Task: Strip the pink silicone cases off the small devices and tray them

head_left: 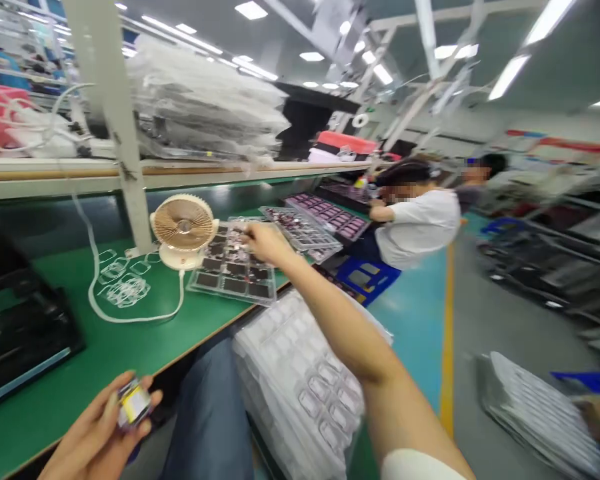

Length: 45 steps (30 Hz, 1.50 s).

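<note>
My left hand (97,430) is low at the near edge of the green bench, with its fingers curled around a small package with a yellow label (134,403). My right arm reaches across a stack of clear blister trays (290,380). My right hand (266,243) sits above the far corner of a clear plastic tray (220,291) with dark-filled compartments. Its fingertips are bunched at the tray, and I cannot tell whether they hold anything.
A cream desk fan (183,227) and its white cord stand on the green bench (105,347), beside a white shelf post (123,120). Further along are more filled trays (327,217). A co-worker in a white shirt (417,227) sits beyond them, near a blue crate (365,280).
</note>
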Motion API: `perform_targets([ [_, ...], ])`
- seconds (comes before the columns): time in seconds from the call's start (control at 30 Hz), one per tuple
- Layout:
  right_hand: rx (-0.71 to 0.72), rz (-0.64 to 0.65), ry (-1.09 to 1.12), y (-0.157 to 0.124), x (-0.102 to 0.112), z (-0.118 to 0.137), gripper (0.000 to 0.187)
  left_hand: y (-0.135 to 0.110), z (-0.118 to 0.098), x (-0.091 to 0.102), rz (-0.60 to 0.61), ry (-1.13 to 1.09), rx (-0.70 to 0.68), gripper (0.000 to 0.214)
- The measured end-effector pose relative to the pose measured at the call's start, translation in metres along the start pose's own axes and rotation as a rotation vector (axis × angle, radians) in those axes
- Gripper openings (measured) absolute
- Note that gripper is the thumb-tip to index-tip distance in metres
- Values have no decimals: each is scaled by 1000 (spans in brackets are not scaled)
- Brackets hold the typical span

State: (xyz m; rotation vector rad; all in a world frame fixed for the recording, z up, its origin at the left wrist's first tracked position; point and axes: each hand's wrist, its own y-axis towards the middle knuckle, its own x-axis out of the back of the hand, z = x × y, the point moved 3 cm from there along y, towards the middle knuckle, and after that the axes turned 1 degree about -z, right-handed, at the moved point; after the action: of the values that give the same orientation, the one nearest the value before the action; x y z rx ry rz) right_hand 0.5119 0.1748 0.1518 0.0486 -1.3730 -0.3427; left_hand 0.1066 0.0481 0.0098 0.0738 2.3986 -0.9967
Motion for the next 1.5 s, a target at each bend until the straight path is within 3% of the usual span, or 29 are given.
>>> perform_targets([
  [0.07,19,-89,108,-27,4,4,24,-4,-5,-27,64,-70,-90,55],
  [0.13,69,-151,246,-62,-2,14,24,0,-10,-52,175,-142,-146,42],
  [0.17,119,-187,424,-83,-7,21,26,4,-12,-61,206,-168,-163,36],
  [0.2,178,-142,583,-105,-14,32,30,7,-13,-68,225,-187,-176,33],
  [0.3,272,-98,784,-167,-36,76,16,13,-13,-74,232,-206,-236,29],
  [0.4,358,-157,830,-200,-52,123,6,9,-10,-70,206,-193,-331,34],
  [0.5,455,-189,881,-202,-63,156,17,4,-11,-61,151,-194,-412,41],
  [0.63,575,-213,933,-191,-70,176,21,0,-13,-48,104,-195,-471,36],
  [0.87,650,-260,838,-191,-75,187,17,-4,-15,-34,78,-146,-539,36],
  [1.1,702,-268,736,-191,-78,188,15,-4,-20,-30,146,-112,-588,31],
  [1.27,635,-184,741,-184,-78,185,19,-4,-21,-23,181,-55,-666,27],
  [1.5,601,136,895,-180,-75,178,45,-1,-18,-18,235,-6,-569,29],
])
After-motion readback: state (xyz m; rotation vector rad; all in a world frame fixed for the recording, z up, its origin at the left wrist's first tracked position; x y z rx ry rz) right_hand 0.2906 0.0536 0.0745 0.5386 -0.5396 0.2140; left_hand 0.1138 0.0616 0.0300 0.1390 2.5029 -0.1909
